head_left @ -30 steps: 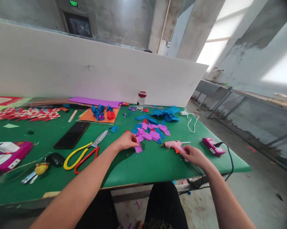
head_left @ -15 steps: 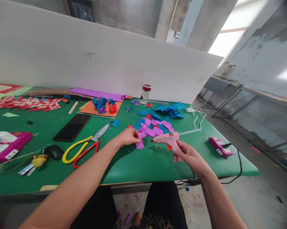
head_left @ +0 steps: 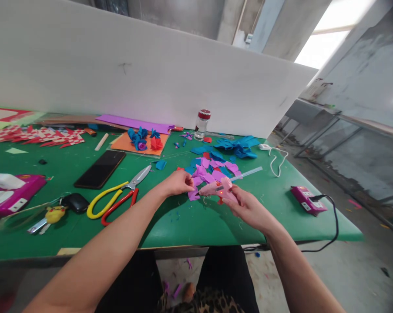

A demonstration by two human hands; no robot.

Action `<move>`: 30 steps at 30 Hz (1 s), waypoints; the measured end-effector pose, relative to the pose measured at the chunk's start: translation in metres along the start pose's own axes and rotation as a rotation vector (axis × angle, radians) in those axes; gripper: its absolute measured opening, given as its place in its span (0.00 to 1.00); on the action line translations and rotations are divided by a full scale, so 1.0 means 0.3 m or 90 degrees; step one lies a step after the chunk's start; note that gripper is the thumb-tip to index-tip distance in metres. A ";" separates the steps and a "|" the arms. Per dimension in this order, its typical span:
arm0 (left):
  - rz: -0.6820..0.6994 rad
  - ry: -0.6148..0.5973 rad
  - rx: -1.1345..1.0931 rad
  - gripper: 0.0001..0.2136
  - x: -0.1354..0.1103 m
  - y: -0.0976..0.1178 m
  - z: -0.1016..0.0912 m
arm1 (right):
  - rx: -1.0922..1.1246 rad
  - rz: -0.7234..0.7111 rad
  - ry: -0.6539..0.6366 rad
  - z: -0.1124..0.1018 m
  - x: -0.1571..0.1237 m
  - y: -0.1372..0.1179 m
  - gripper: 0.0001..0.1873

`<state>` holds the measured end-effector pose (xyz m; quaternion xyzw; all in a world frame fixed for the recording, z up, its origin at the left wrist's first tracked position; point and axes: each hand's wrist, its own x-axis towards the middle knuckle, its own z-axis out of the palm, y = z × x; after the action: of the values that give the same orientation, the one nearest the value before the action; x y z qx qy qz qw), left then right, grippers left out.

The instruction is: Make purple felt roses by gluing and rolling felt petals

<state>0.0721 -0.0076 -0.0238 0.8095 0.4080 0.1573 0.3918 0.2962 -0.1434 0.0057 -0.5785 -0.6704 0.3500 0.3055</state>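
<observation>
My right hand is wrapped round the handle of a pink hot glue gun, with a clear glue stick jutting from its back. The gun's nozzle points left, close to my left hand. There, thumb and fingers are pinched together at the edge of a purple paper piece. Behind both hands lie purple paper petals, mixed with blue and red ones. Further back is a heap of blue crepe paper.
Yellow-and-red scissors, a phone and keys with a yellow charm lie on the left. Paper flowers rest on orange sheets. A red-lidded jar stands before the white board. A purple power strip is at right.
The glue gun has turned and moved left, bringing its nozzle nearer my left hand. My left hand stays pinched at the purple paper. The view has shifted slightly.
</observation>
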 end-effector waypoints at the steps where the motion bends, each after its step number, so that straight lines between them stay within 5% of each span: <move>1: -0.001 0.000 0.003 0.06 0.001 0.000 0.000 | -0.019 -0.004 0.002 0.000 0.003 -0.004 0.17; 30: 0.005 0.001 0.016 0.05 0.001 -0.006 0.002 | -0.193 -0.032 -0.002 0.011 0.017 0.001 0.21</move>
<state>0.0716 -0.0072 -0.0255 0.8158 0.4069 0.1543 0.3810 0.2930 -0.1385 0.0036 -0.6005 -0.7303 0.2379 0.2225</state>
